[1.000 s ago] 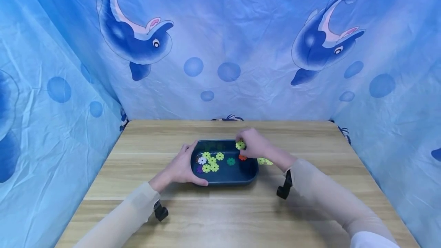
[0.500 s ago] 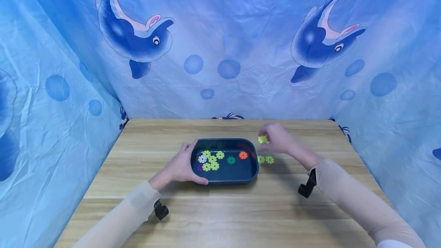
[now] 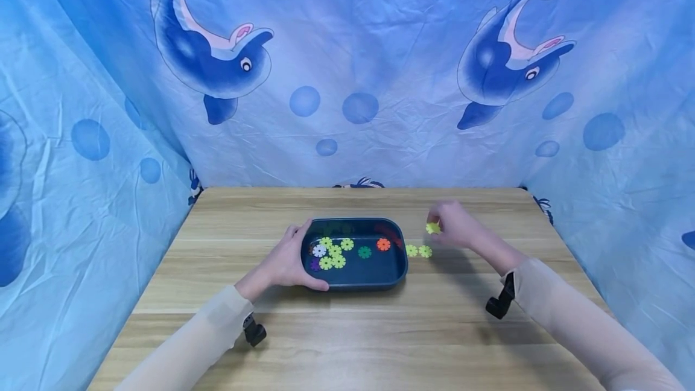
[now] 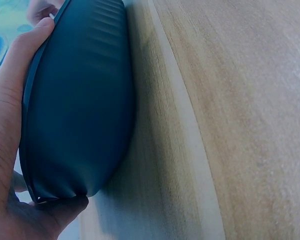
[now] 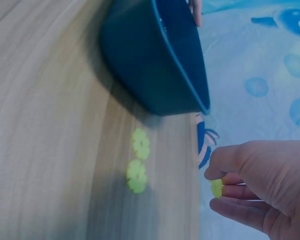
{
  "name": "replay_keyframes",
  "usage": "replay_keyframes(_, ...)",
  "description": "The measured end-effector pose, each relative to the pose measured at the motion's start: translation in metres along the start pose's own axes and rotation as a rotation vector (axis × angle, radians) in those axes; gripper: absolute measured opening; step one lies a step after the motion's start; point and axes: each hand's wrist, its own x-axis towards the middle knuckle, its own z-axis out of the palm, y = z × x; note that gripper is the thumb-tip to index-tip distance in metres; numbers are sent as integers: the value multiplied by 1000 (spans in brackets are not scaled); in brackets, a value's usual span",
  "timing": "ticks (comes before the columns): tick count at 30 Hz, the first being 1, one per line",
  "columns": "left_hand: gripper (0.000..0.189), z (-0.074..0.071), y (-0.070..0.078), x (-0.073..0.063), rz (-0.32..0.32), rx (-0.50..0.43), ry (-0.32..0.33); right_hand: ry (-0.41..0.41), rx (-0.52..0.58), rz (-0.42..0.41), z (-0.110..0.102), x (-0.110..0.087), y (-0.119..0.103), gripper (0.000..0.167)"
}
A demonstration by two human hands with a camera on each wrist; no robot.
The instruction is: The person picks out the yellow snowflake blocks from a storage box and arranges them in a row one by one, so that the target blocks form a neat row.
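My left hand (image 3: 282, 261) grips the left end of a dark blue-green plastic tub (image 3: 358, 276), thumb at the near rim and fingers at the far side. Above the table, right of the tub, my right hand (image 3: 456, 225) pinches a yellow-green snowflake disc (image 3: 432, 228) between thumb and fingers. Below it, two yellow-green snowflake discs (image 5: 137, 176) lie side by side on the wood, just right of the tub. Inside the tub are several yellow-green discs (image 3: 335, 251), a white disc (image 3: 318, 251), a purple disc (image 3: 315, 265), a green disc (image 3: 364, 252) and an orange disc (image 3: 383, 244).
The tub stands on a wood-grain table (image 3: 347, 336). Behind the table and along both sides hangs a blue dolphin-print curtain (image 3: 347, 65). Each wrist wears a small black camera, as on the right wrist camera (image 3: 501, 301).
My right hand has moved right, from over the tub's right end to above the table, carrying a yellow-green disc. My left hand and the tub have stayed in place.
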Motion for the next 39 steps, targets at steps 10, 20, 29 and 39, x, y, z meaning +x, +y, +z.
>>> replay_keyframes(10,160,-1,0,1,-3,-1,-3,-52,-13,30,13,-10,11,18)
replay_keyframes(20,160,-2,1,1,-9,1,-9,-71,-6,58,34,-17,22,21)
replay_keyframes(29,161,-2,1,1,-9,-3,-11,-74,-33,41,44,-20,26,19)
replay_keyframes(39,160,-3,2,2,-1,-9,-7,-100,-38,47,43,-22,24,17)
